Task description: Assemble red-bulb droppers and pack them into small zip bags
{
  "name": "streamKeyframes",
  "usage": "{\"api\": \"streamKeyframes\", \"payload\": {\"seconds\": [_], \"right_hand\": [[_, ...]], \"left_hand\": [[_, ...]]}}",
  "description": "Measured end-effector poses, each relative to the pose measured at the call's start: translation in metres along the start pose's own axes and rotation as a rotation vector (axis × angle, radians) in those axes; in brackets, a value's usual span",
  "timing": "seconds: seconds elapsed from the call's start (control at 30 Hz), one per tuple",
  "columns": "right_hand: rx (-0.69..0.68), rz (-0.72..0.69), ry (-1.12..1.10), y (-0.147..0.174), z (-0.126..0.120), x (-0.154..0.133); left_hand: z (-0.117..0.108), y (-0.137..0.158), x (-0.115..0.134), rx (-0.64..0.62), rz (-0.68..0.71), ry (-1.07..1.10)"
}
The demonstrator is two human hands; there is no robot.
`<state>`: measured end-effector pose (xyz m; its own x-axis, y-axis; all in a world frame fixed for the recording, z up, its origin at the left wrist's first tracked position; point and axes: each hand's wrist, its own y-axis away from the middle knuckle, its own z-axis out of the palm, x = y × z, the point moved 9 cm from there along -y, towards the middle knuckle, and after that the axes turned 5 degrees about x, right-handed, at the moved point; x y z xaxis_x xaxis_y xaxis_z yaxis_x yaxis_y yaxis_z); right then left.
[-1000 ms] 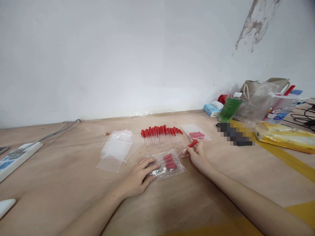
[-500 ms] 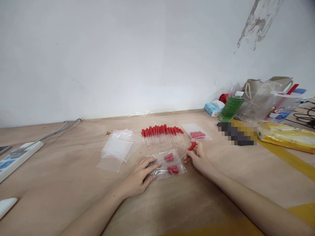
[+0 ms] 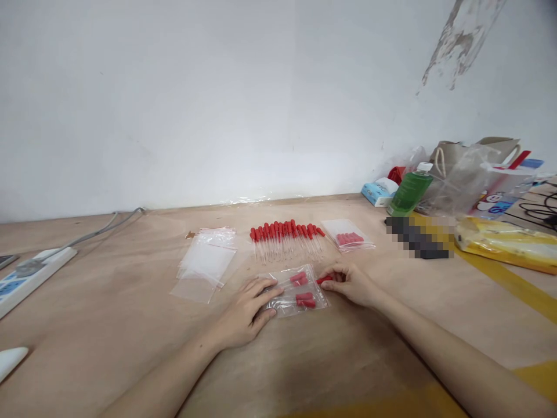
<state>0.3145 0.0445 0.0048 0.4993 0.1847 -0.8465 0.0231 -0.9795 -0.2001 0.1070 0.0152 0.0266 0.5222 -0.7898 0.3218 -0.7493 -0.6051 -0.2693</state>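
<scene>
A clear zip bag (image 3: 287, 306) lies flat on the table, with several red-bulbed droppers (image 3: 306, 300) inside it. My left hand (image 3: 252, 307) rests on the bag's left end, fingers spread and pressing it down. At the bag's right, open end, my right hand (image 3: 348, 284) pinches another dropper (image 3: 324, 280) by its red rubber bulb. The thin tube of that dropper points left at the bag; its tip is hard to make out. Behind the bag, a row of loose droppers (image 3: 285, 230) lies with bulbs toward the wall.
Flat unfilled zip bags (image 3: 206, 261) are stacked at left. A filled bag (image 3: 348, 235) lies behind my right hand. A power strip (image 3: 39, 278) sits far left. On the right stand a tissue pack (image 3: 378, 193), a green bottle (image 3: 410, 190) and a yellow packet (image 3: 505, 241).
My right hand has moved left and turned, bringing the dropper from beside the bag to its open end. My left hand has stayed in place on the bag.
</scene>
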Motion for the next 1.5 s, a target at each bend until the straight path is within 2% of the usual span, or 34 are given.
{"api": "streamKeyframes", "payload": {"seconds": [0.13, 0.33, 0.53, 0.63, 0.8, 0.93, 0.97, 1.13, 1.27, 1.37, 1.43, 1.5], "right_hand": [[0.002, 0.007, 0.009, 0.003, 0.011, -0.003], [-0.059, 0.046, -0.164, 0.006, 0.024, -0.004], [-0.064, 0.032, 0.004, 0.005, 0.021, -0.006], [-0.088, 0.032, -0.074, 0.007, 0.027, -0.01], [-0.124, 0.18, -0.358, 0.007, 0.036, -0.001], [0.071, 0.216, -0.282, 0.0, 0.019, 0.007], [0.079, 0.219, -0.237, -0.002, 0.019, 0.007], [-0.1, 0.183, -0.161, -0.002, 0.036, -0.005], [-0.159, 0.245, -0.298, 0.006, 0.04, -0.005], [-0.197, 0.257, -0.477, 0.009, 0.033, -0.011], [-0.11, 0.281, -0.587, 0.006, 0.015, -0.011], [0.078, 0.281, -0.685, -0.001, -0.016, -0.008]], "left_hand": [[0.0, 0.0, 0.0, 0.01, 0.0, 0.004], [0.0, 0.0, -0.001, 0.014, 0.003, -0.006], [0.0, 0.0, 0.0, 0.0, -0.008, -0.004], [-0.001, 0.0, 0.0, 0.017, 0.0, 0.008], [-0.001, 0.0, -0.002, 0.034, 0.006, 0.016], [0.001, -0.001, -0.002, 0.007, 0.008, 0.018], [0.002, -0.001, -0.001, -0.006, 0.007, 0.021], [0.002, -0.001, 0.002, -0.036, 0.004, 0.045], [-0.003, -0.001, 0.0, 0.033, -0.021, 0.059], [-0.015, 0.001, -0.016, 0.188, -0.1, -0.023], [-0.028, 0.006, -0.035, 0.344, -0.201, -0.13], [-0.04, 0.014, -0.055, 0.449, -0.31, -0.25]]}}
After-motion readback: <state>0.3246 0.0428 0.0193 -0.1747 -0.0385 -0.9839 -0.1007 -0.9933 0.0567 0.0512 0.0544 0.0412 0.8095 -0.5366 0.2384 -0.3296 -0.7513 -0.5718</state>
